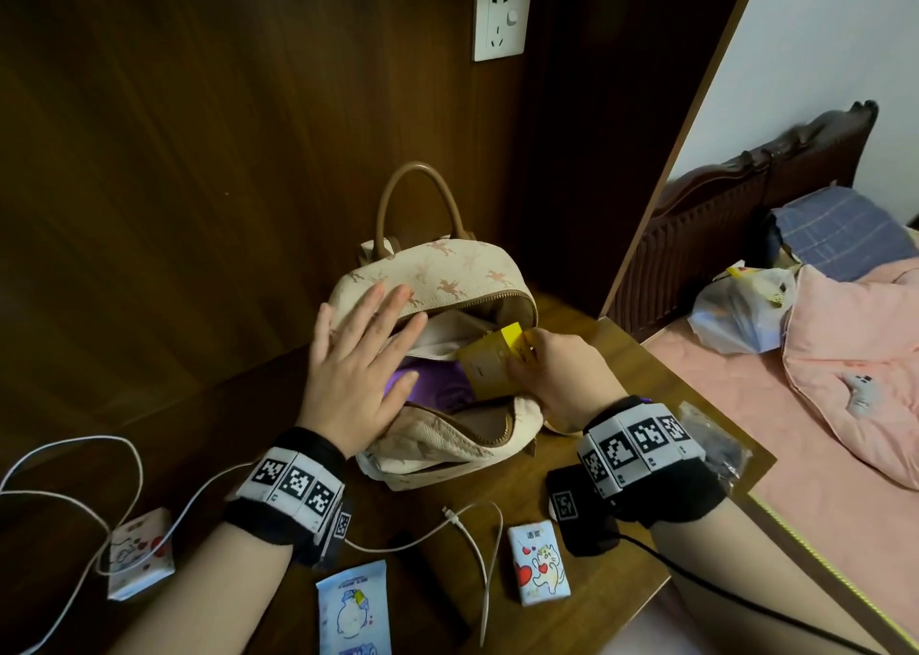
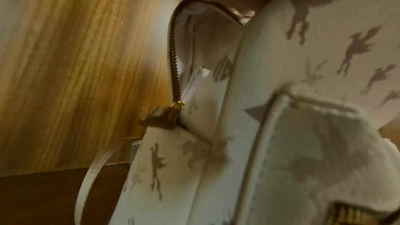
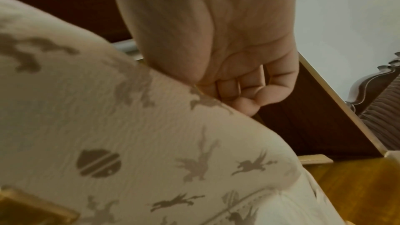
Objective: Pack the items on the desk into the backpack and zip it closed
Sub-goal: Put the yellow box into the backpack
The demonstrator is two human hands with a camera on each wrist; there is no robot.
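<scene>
The cream backpack with a horse print stands open in the middle of the desk. My left hand lies flat with straight fingers on the left side of its opening, holding the flap back. My right hand pinches a yellow-gold flat box halfway down inside the opening. Under it in the bag lies something purple. The left wrist view shows the backpack side and its zipper pull. In the right wrist view my curled fingers sit behind the backpack wall.
On the desk lie two tissue packs, a wet-wipe pack, a white cable, a black stick and a clear pouch near the right edge. A bed stands to the right.
</scene>
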